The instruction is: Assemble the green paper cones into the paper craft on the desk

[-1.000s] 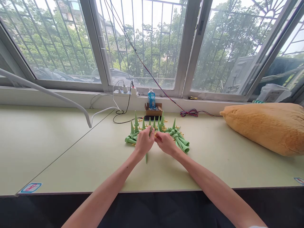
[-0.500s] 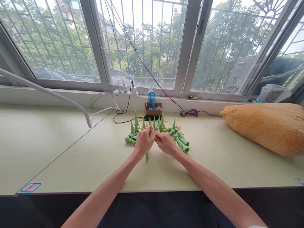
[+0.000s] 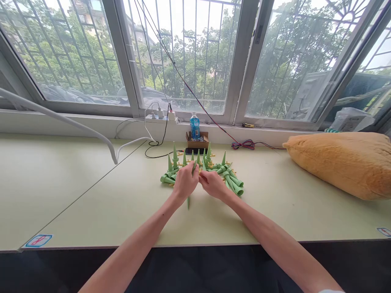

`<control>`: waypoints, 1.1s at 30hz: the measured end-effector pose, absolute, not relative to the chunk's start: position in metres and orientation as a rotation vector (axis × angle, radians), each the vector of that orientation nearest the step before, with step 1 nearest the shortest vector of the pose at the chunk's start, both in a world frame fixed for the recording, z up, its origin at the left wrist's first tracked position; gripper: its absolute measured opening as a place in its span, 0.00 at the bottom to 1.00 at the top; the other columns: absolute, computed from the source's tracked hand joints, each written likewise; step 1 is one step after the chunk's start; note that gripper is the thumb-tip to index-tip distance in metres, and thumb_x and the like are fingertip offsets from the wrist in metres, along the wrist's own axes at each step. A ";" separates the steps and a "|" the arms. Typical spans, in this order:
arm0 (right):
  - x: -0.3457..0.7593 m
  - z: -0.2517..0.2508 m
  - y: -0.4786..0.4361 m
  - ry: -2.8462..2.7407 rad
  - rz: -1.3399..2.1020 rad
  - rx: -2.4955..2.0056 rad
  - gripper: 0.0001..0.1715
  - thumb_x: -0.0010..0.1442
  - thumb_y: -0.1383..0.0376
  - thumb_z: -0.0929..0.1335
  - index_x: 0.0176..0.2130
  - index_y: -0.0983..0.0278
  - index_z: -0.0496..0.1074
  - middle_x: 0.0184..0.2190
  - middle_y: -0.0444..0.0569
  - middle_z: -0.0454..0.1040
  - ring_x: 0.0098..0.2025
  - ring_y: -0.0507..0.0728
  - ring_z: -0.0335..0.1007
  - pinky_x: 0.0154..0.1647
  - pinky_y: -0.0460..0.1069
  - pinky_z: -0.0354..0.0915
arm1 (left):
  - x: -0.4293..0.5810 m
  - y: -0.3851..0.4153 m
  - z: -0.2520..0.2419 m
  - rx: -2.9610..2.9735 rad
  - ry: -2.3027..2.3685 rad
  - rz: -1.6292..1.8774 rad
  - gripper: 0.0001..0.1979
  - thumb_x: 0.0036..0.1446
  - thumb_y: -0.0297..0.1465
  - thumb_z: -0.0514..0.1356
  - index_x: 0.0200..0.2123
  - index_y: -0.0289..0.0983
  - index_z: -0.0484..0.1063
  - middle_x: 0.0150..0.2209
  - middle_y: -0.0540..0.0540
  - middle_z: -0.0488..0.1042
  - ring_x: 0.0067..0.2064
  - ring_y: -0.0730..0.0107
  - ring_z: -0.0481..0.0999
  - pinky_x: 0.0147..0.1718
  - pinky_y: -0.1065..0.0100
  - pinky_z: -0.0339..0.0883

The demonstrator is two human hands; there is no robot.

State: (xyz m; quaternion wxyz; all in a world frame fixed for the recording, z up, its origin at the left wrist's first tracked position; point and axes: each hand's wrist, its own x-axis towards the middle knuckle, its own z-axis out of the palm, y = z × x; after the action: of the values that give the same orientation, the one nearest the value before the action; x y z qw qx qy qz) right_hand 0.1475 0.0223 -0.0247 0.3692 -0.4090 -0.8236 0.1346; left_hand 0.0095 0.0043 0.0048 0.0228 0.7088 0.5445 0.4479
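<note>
My left hand (image 3: 185,181) is closed around a green plastic watering spike (image 3: 194,166), which shows above the fingers. A thin green tip (image 3: 188,202) sticks out below the same hand; whether it belongs to that spike I cannot tell. Touching or nearly touching it, my right hand (image 3: 214,184) pinches a small yellow valve piece (image 3: 200,173), mostly covered by the fingers. Behind both hands several green spikes (image 3: 175,154) stand upright, points up, with yellow valves among them. More green spikes lie in a heap (image 3: 235,183) by my right hand and in a smaller pile (image 3: 167,179) at the left.
Beyond the spikes lie a dark phone (image 3: 195,151) and a small cardboard box (image 3: 198,144) with a blue-labelled bottle (image 3: 194,127). Cables (image 3: 244,144) run along the back of the table (image 3: 122,211). A furry orange-brown cushion (image 3: 339,165) lies at the right.
</note>
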 end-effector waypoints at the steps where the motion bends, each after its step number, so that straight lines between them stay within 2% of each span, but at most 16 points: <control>1: 0.148 -0.025 0.022 -2.117 0.346 -1.051 0.16 0.62 0.65 0.61 0.23 0.63 0.57 0.18 0.39 0.57 0.21 0.48 0.47 0.24 0.43 0.46 | 0.010 0.004 0.005 2.200 1.687 1.385 0.13 0.63 0.34 0.49 0.25 0.40 0.54 0.19 0.53 0.60 0.20 0.72 0.57 0.24 0.70 0.51; 8: 0.149 -0.022 0.021 -2.174 0.376 -1.053 0.14 0.64 0.66 0.60 0.27 0.64 0.64 0.21 0.43 0.65 0.22 0.48 0.53 0.25 0.43 0.48 | 0.010 0.003 0.006 2.249 1.664 1.315 0.13 0.63 0.34 0.49 0.25 0.40 0.56 0.20 0.52 0.62 0.22 0.71 0.59 0.25 0.70 0.51; 12: 0.149 -0.023 0.021 -2.222 0.377 -1.066 0.13 0.63 0.68 0.59 0.28 0.64 0.66 0.22 0.44 0.67 0.22 0.49 0.53 0.25 0.43 0.48 | 0.011 0.002 0.006 2.304 1.653 1.244 0.14 0.63 0.34 0.48 0.24 0.39 0.55 0.20 0.52 0.62 0.23 0.70 0.60 0.25 0.70 0.50; 20: 0.150 -0.023 0.021 -2.244 0.356 -1.060 0.13 0.61 0.69 0.60 0.25 0.64 0.62 0.19 0.42 0.64 0.21 0.48 0.49 0.23 0.44 0.48 | 0.012 0.001 0.006 2.312 1.656 1.214 0.14 0.62 0.34 0.48 0.24 0.40 0.51 0.20 0.52 0.59 0.23 0.70 0.58 0.26 0.69 0.50; 33: 0.150 -0.026 0.024 -2.259 0.360 -1.043 0.13 0.58 0.70 0.60 0.22 0.64 0.57 0.17 0.40 0.58 0.21 0.48 0.46 0.23 0.45 0.46 | 0.011 0.000 0.005 2.336 1.650 1.177 0.15 0.63 0.34 0.48 0.24 0.39 0.51 0.20 0.52 0.60 0.23 0.70 0.58 0.25 0.69 0.50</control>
State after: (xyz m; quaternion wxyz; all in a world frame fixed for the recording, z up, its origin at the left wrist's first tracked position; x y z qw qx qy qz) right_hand 0.1503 0.0239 -0.0263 0.3086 -0.3947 -0.8546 0.1363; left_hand 0.0108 -0.0004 0.0052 0.0245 0.7551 0.5334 0.3804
